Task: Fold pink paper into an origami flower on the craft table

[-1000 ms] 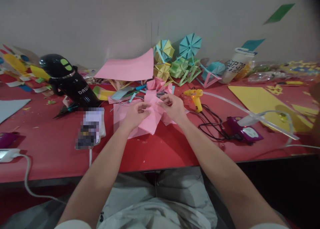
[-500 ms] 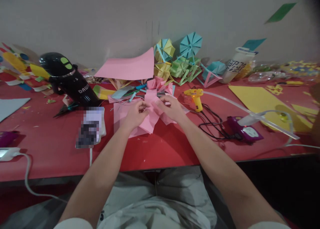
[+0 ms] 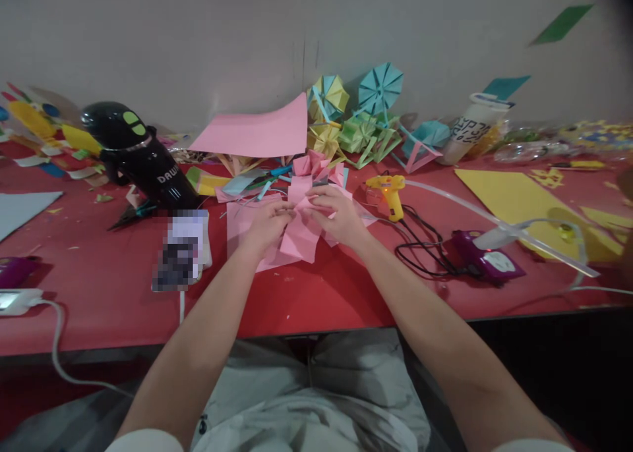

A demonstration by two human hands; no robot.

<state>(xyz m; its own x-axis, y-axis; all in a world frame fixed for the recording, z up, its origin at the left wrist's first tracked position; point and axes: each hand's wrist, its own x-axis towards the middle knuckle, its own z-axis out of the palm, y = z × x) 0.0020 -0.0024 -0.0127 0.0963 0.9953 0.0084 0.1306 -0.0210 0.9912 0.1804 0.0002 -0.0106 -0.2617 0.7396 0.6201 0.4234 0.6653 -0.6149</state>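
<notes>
A folded piece of pink paper (image 3: 301, 240), with crossing strips and creases, lies in front of me on the red table. My left hand (image 3: 270, 226) grips its left side, fingertips pressed together at the fold. From the right, my right hand (image 3: 337, 216) has its thumb and fingers on the upper right part of the same paper; the fingers partly hide the fold. Under both hands is a flat pink sheet (image 3: 238, 231). Just behind them sit small folded pink paper pieces (image 3: 316, 167).
A yellow glue gun (image 3: 390, 194) with a lit orange light and black cord lies to the right, near a purple power socket (image 3: 487, 257). A phone (image 3: 182, 251) and a black bottle (image 3: 148, 165) are at left. Folded paper umbrellas (image 3: 380, 88) stand against the wall.
The lower flap of the folded pink paper has swung slightly right and lies flatter. My right hand's fingers have come down onto the paper, and my left hand has flattened a little.
</notes>
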